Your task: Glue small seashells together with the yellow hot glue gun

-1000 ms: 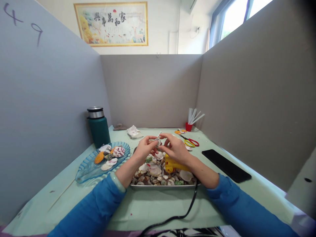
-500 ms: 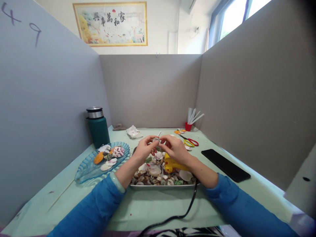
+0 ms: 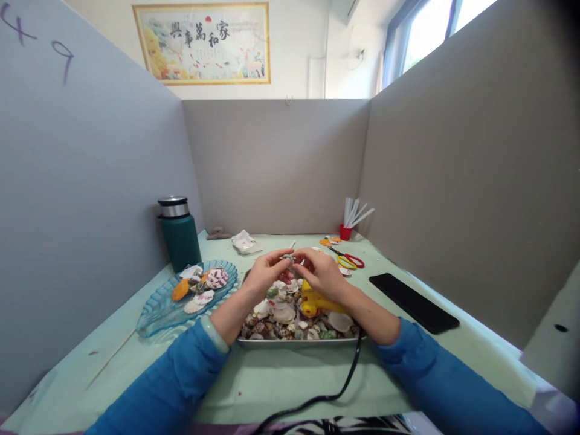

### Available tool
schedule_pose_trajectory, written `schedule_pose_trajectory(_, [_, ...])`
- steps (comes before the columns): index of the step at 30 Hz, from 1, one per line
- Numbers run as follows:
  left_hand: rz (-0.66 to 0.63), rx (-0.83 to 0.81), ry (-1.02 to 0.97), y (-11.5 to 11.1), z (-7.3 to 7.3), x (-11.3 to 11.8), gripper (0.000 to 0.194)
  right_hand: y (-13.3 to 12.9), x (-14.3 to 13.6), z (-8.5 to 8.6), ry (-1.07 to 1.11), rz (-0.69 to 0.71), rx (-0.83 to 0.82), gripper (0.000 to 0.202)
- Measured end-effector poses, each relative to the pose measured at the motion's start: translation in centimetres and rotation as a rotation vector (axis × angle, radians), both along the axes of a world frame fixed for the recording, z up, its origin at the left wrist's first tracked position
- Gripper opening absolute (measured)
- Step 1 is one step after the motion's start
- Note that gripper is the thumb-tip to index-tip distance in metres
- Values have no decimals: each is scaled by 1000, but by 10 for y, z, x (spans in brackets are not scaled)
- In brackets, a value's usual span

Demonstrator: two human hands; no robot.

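My left hand and my right hand meet above a metal tray filled with shells. Between their pinched fingertips is a small greyish-green shell, partly covered by the fingers. A yellow glue gun lies on the shells below my right hand and wrist, which hide part of it. Its black cord runs over the tray's front edge toward me. White, speckled brown and green shells show in the tray under both hands.
A blue plate with several shells and a green bottle stand left, near a thin stick. At right are scissors, a black phone and a red cup of white sticks. Crumpled paper lies behind. Grey partitions enclose the table.
The small shell has turned slightly between my fingertips, and the fingers have shifted a little. Both arms and the other things stay where they were.
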State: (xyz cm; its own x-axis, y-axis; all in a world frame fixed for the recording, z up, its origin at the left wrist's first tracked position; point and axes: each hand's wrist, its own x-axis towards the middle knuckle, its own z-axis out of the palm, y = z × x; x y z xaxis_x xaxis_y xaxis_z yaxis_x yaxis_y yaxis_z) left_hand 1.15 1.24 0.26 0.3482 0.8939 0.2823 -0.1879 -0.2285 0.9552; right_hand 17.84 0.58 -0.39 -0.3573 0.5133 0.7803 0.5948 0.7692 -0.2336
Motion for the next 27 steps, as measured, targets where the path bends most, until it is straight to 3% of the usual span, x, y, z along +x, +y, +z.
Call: schedule_pose_trajectory(27, [-38, 54, 26, 4, -4, 2, 43, -2, 0, 1, -2, -18, 23, 10])
